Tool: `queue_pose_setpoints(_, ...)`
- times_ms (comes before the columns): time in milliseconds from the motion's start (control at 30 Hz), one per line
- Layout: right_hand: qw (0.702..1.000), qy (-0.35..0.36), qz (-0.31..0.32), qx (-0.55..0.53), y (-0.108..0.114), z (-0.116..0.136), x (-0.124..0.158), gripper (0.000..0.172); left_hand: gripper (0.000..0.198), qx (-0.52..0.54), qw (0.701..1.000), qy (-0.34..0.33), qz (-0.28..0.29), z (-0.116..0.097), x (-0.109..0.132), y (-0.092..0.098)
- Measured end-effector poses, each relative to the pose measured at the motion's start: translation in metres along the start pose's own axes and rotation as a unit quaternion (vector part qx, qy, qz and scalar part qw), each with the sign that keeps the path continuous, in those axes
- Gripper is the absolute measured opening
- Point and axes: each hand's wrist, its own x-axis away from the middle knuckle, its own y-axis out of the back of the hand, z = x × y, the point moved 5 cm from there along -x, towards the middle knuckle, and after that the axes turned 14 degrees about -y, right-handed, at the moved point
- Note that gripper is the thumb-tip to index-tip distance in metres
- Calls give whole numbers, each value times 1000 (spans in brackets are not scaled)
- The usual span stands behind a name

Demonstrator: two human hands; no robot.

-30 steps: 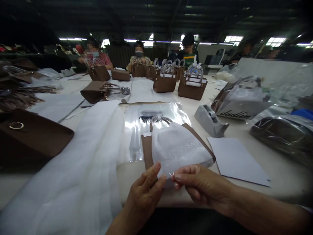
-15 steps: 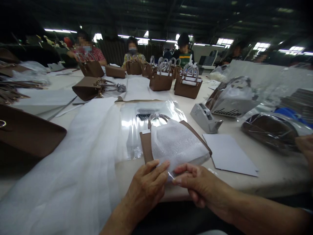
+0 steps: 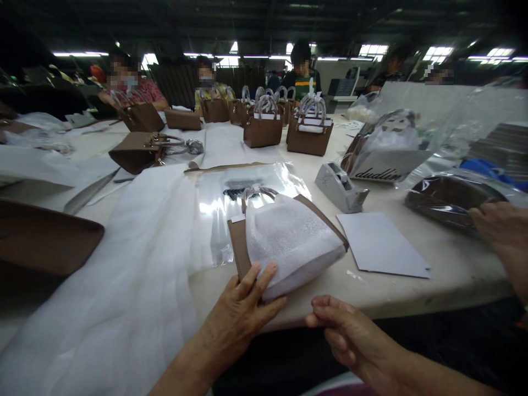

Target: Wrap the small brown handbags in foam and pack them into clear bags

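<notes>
A brown handbag [image 3: 239, 245] lies on its side before me, its front covered by a white foam sheet [image 3: 292, 236]. Its handles [image 3: 259, 192] are wrapped in clear film. My left hand [image 3: 237, 313] grips the bag's near edge, fingers over the foam and thumb along the bottom. To the right of that edge, apart from the bag, my right hand [image 3: 346, 333] is closed, thumb and forefinger pressed together. Anything between those fingertips is too small to make out. Under the bag's far side is a clear plastic bag [image 3: 210, 220] with dark print.
White sheets [image 3: 136, 264] cover the table's left. A tape dispenser [image 3: 340, 187] and white cards [image 3: 381, 242] are on the right. Another person's hand [image 3: 499, 236] touches a plastic-wrapped brown bag [image 3: 454, 198]. Several handbags [image 3: 263, 131] stand farther back, with people behind.
My right hand has come away from the bag's near edge, toward me and right. The foam sheet's lower edge now lies along the bag's bottom. Another person's hand has moved farther into view.
</notes>
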Motion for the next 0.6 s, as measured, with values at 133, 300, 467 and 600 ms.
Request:
queue_pose_setpoints(133, 965, 148, 69, 206, -8, 37, 27, 25, 40, -28, 1000, 12, 0, -2, 0, -3)
queue_pose_setpoints(300, 774, 461, 3, 433, -50, 112, 59, 18, 31, -38, 999, 33, -20, -7, 0, -4)
queue_pose_setpoints(467, 477, 572, 120, 657, -96, 99, 49, 35, 33, -61, 996, 51, -47, -10, -2, -5)
queue_pose_setpoints(600, 489, 561, 124, 656, -114, 145, 33, 36, 22, -93, 987, 51, -118, -11, 0, -6)
